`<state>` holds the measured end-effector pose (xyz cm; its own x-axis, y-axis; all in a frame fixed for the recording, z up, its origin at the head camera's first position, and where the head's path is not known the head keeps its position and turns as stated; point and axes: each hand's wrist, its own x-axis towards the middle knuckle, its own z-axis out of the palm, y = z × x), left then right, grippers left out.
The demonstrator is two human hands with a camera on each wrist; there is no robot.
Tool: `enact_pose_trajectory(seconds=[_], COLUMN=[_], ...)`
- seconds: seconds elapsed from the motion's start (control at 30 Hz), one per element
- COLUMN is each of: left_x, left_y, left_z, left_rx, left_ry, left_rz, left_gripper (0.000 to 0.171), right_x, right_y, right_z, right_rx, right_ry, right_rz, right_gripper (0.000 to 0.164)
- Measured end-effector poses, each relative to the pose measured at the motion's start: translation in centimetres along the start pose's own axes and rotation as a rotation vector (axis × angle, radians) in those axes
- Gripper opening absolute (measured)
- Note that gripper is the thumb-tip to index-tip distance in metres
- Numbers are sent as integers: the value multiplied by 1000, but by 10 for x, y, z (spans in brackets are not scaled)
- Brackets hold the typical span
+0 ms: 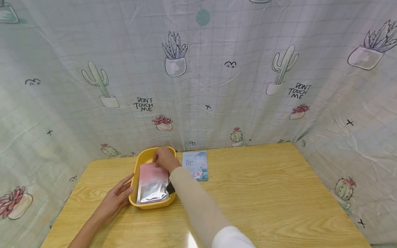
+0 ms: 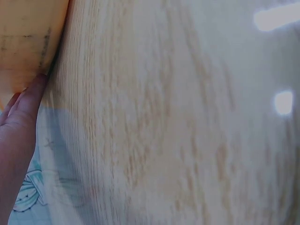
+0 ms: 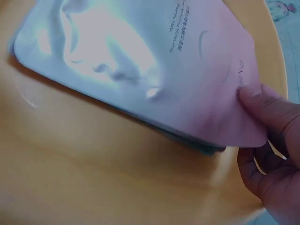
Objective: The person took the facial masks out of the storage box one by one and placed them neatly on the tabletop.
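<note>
A pink and silver sheet mask packet lies in a yellow plastic tub. My right hand reaches into the tub's far end and pinches the packet's pink end. In the right wrist view the thumb presses on top, and a darker packet edge shows beneath. Along the tub's left wall rests my left hand, its fingers extended against the outside. The left wrist view has these fingers at the tub's side.
A blue sheet mask packet with a flower print lies on the wooden table right of the tub. Behind the table hangs a cactus-print curtain, close to the tub's far end. A small black object shows beside the right sleeve.
</note>
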<state>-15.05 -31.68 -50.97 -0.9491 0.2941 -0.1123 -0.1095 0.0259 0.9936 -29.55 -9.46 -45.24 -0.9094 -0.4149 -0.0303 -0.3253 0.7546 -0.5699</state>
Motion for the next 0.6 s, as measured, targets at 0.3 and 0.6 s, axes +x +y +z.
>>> enact_pose_trajectory(seconds=[0.3,0.6], left_x=[-1,-1], left_y=[-1,-1], left_z=[1,1], left_rx=[0,3], left_ry=[-8,-10], left_rz=[22,17], left_gripper=[63,64], right_x=[7,-2], right_y=[14,16], right_z=[-6,-22], right_rx=[129,476], right_ry=[58,-10], right_rz=[-124,-122], right_gripper=[1,14])
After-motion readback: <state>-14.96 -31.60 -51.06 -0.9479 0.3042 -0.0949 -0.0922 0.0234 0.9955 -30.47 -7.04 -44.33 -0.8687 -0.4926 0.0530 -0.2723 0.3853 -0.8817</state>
